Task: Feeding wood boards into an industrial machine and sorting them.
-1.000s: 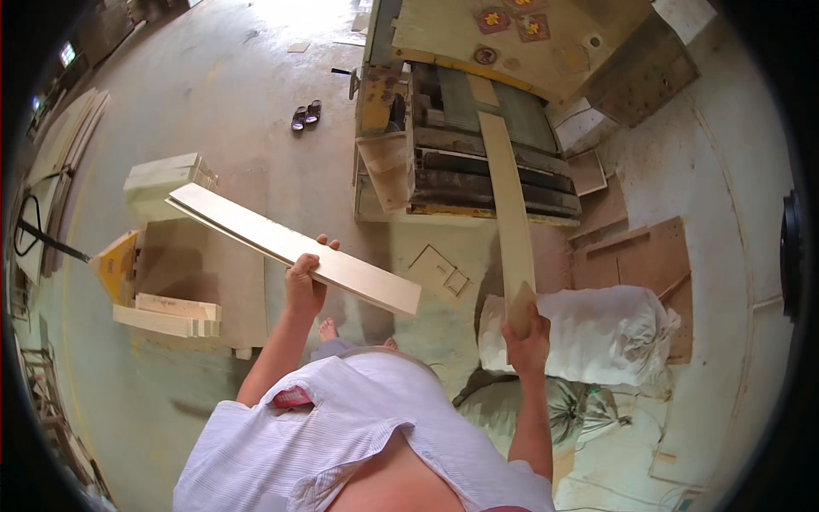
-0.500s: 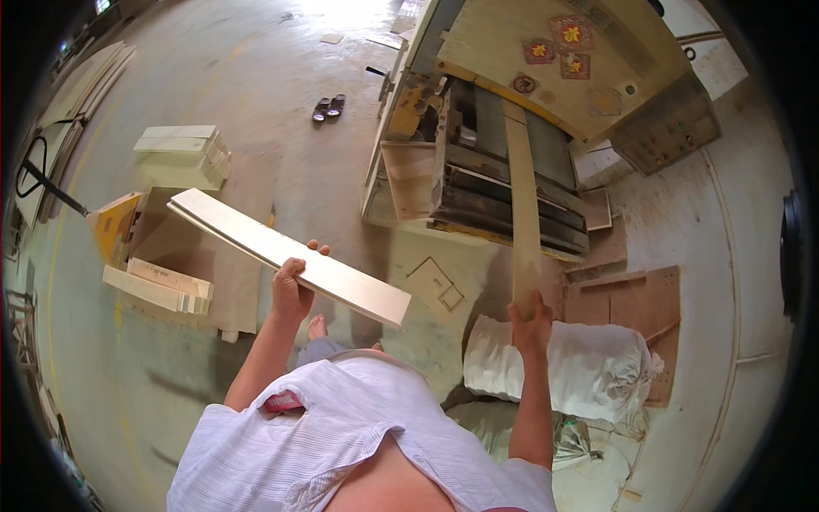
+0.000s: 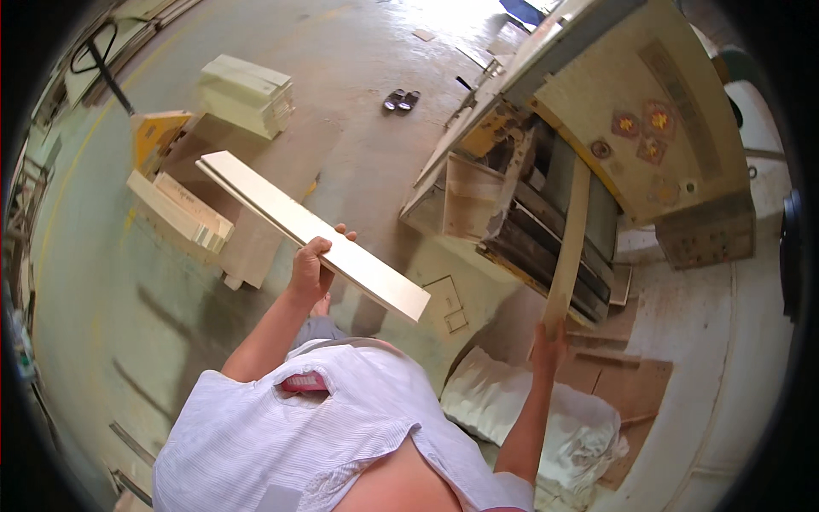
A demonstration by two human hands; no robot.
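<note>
My left hand (image 3: 315,266) is closed around the middle of a small stack of pale wooden boards (image 3: 290,218), held slanting in front of me. Its thumb lies over the top board and the fingertips show at the far edge. On the right, my right hand (image 3: 548,346) grips the near end of a long, narrow wooden board (image 3: 570,247). The far part of that board lies on the bed of a large machine (image 3: 546,224) and passes beneath its beige hood (image 3: 674,111). Most of the right fingers are hidden.
A yellow pallet jack (image 3: 158,136) stands left, with boards stacked (image 3: 183,213) by it and another stack (image 3: 243,94) beyond. A white sack (image 3: 529,410) lies below my right arm, beside brown panels (image 3: 627,384). Dark slippers (image 3: 401,101) sit on the floor ahead.
My view has turned left, so the machine and stacks appear shifted right and tilted. Both hands keep their boards, and the right-hand board still reaches into the machine.
</note>
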